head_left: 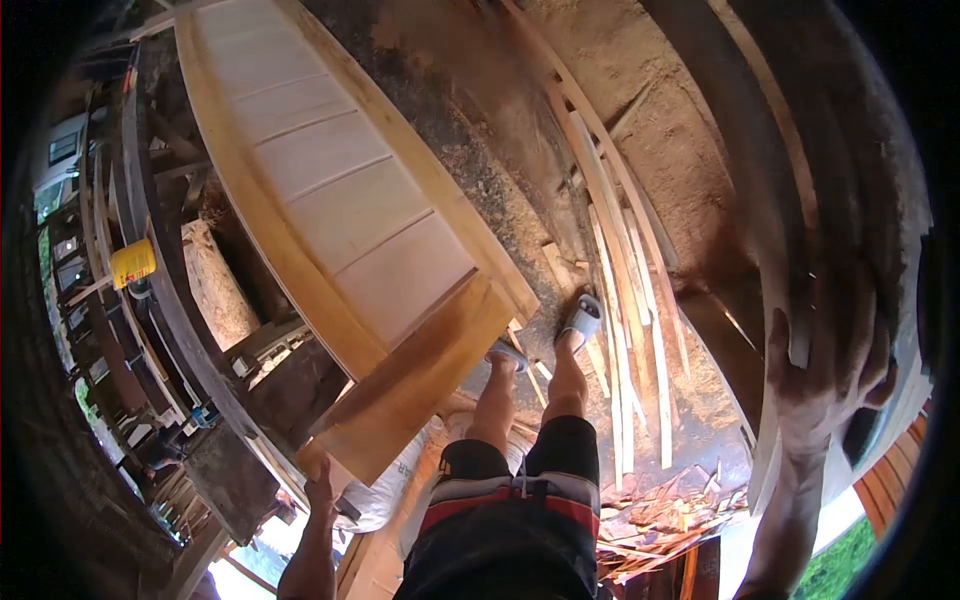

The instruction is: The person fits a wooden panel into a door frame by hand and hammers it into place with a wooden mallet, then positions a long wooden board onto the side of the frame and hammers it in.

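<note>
My left hand [318, 484] is closed on the lower left corner of a wooden door [410, 375]. The door has a yellow-brown frame and several pale inset panels, and it slants away from me toward the upper left. Sawdust-coloured stain darkens part of its bottom rail. On the right, my right hand [828, 385] rests with fingers spread on dark wooden planks [790, 170]. Its fingertips are in shadow and partly hard to make out.
Long thin wood strips [625, 300] lie on the sawdust-covered floor near my sandaled feet [582, 318]. Wood shavings [665, 520] are heaped beside me. At left, a yellow container [133, 264] sits by a dark beam [190, 300], with a log [215, 285] behind it.
</note>
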`<control>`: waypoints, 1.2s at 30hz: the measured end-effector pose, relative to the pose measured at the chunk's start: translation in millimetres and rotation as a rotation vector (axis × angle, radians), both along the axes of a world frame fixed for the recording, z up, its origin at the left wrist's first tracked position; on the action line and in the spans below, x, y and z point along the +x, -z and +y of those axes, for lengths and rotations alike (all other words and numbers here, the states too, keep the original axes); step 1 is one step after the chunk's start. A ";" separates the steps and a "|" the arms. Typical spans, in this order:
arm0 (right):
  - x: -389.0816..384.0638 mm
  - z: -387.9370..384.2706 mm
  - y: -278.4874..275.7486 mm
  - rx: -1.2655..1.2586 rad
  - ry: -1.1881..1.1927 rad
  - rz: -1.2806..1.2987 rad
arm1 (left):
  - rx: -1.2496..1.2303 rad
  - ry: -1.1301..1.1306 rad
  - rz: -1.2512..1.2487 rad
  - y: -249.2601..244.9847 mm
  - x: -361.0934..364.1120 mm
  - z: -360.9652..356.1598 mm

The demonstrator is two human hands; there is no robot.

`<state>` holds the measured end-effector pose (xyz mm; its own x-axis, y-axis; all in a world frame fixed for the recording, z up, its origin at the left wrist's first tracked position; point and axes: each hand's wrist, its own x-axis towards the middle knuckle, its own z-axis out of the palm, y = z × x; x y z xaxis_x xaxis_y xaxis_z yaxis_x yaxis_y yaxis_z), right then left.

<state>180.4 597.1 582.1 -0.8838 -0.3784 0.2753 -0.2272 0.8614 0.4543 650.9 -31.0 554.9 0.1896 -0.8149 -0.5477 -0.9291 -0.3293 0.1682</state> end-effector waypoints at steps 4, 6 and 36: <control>0.4 7.9 6.0 0.010 -0.031 -0.015 | 0.056 -0.066 0.015 4.6 13.1 -20.3; 2.0 11.8 3.4 0.074 -0.031 -0.046 | 0.077 -0.134 -0.014 9.3 18.2 -28.2; 4.3 8.6 6.7 -0.049 -0.053 0.006 | 0.020 0.675 -0.053 -53.9 -38.2 58.1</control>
